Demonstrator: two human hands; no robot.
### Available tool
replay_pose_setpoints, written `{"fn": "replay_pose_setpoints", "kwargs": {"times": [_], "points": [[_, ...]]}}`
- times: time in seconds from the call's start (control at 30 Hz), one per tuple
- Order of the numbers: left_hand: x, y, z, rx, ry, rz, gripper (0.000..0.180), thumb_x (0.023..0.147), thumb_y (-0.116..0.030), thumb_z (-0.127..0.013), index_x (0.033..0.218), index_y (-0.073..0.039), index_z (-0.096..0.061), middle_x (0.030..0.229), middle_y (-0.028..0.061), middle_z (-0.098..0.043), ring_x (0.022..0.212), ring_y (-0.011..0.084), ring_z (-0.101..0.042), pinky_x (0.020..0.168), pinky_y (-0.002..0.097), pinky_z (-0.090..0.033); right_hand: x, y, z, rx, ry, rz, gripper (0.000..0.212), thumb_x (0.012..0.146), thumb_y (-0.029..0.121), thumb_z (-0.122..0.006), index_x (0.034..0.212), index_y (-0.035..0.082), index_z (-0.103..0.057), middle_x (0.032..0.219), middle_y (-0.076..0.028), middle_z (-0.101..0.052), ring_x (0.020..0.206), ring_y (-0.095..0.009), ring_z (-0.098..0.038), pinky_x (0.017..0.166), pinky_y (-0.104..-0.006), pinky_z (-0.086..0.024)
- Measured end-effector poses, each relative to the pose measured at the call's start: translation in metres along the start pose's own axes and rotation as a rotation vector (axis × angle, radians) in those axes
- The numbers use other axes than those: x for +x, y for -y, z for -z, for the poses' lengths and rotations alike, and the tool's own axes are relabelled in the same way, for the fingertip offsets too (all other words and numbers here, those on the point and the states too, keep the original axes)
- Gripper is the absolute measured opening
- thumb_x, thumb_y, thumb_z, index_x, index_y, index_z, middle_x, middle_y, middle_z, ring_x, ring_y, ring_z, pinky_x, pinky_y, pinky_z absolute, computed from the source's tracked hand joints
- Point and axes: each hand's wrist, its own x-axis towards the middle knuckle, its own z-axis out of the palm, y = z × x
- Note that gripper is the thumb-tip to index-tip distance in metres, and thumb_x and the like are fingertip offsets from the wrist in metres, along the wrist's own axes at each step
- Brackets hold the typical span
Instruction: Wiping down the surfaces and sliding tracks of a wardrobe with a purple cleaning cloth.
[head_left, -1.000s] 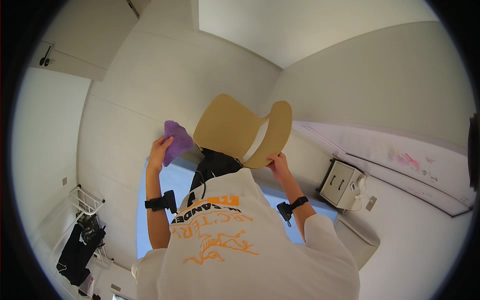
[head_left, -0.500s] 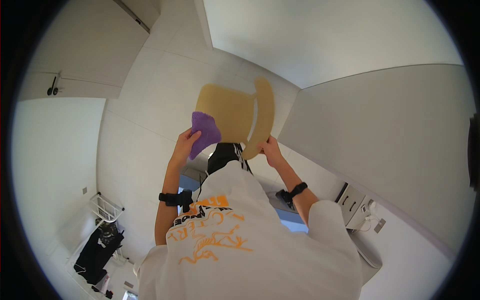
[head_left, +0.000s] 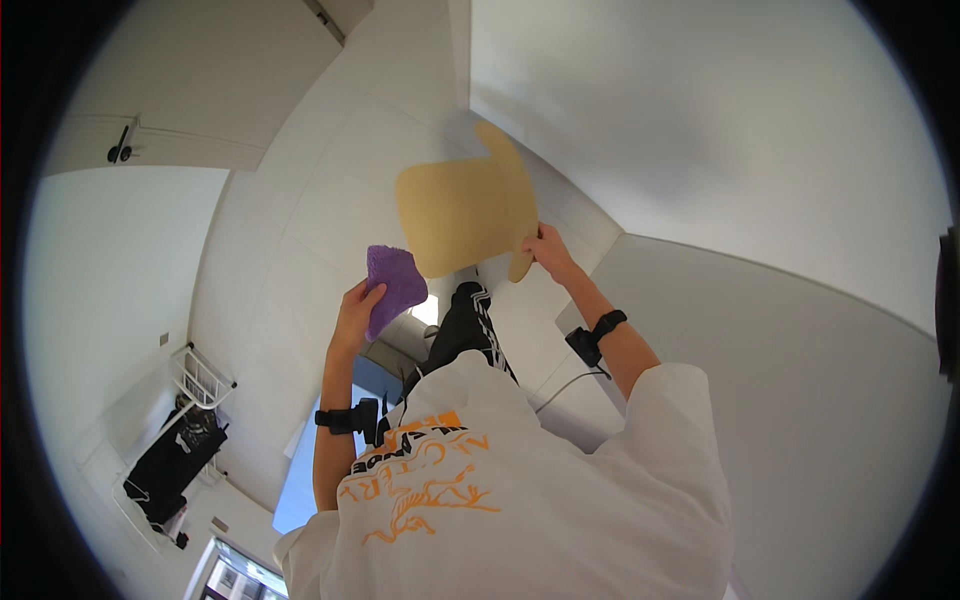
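A purple cloth (head_left: 397,287) hangs from my left hand (head_left: 354,315), pinched between thumb and fingers. To its right is a tan chair (head_left: 455,215) with a flat seat and a curved backrest (head_left: 514,195). My right hand (head_left: 547,252) is closed on the near end of that backrest. The cloth is close to the seat's near left corner in the picture; whether they touch I cannot tell. The chair's legs are hidden under its seat.
A white wall (head_left: 700,110) and a grey panel (head_left: 790,390) stand to the right. A door with a black handle (head_left: 120,153) is at the far left. Dark clothes (head_left: 178,465) hang on a white rack (head_left: 203,378) at the left. Pale tiles (head_left: 300,240) cover the floor.
The view has turned and moved on through the room. My left hand with the cloth has drawn away from over the seat. My right hand still grips the backrest.
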Motion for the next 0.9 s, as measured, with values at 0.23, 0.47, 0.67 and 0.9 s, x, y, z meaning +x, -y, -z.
{"fn": "replay_pose_setpoints", "kwargs": {"times": [0.23,0.47,0.67,0.9], "points": [[-0.006,0.015,-0.001,-0.051,-0.09,0.01,0.033,0.094,-0.02,-0.057,0.114,0.006,-0.06,0.096,0.0037,-0.064,0.085,0.0088,-0.057,0.079,0.0241,-0.046,0.06,0.03,0.038,-0.286,0.183,-0.05,0.024,0.077,0.01,-0.056,0.098,-0.002,-0.058,0.078,-0.003,-0.054,0.072,-0.015,-0.053,0.062,-0.0309,-0.044],[-0.003,0.024,-0.001,-0.134,-0.135,0.044,0.032,0.094,-0.019,-0.057,0.115,0.006,-0.06,0.098,0.0031,-0.065,0.085,0.0082,-0.058,0.079,0.0239,-0.046,0.099,0.044,0.076,-0.495,0.162,0.02,0.028,0.071,0.012,-0.057,0.095,-0.002,-0.062,0.072,-0.006,-0.057,0.065,-0.014,-0.052,0.058,-0.0313,-0.042],[0.007,0.018,-0.004,-0.154,-0.108,0.074,0.032,0.094,-0.018,-0.057,0.116,0.004,-0.06,0.098,0.0025,-0.066,0.084,0.0075,-0.058,0.077,0.0237,-0.046,0.144,0.036,0.129,-0.712,-0.009,0.127,0.032,0.066,0.01,-0.057,0.094,-0.005,-0.062,0.076,-0.011,-0.063,0.068,-0.021,-0.056,0.065,-0.0345,-0.046],[0.013,0.008,-0.016,-0.102,-0.076,0.069,0.033,0.094,-0.02,-0.058,0.115,0.005,-0.06,0.095,0.0018,-0.065,0.083,0.008,-0.058,0.076,0.0235,-0.046,0.165,0.061,0.148,-0.775,-0.112,0.04,0.04,0.066,0.01,-0.059,0.103,-0.005,-0.064,0.088,-0.018,-0.069,0.081,-0.027,-0.065,0.076,-0.0376,-0.05]]}}
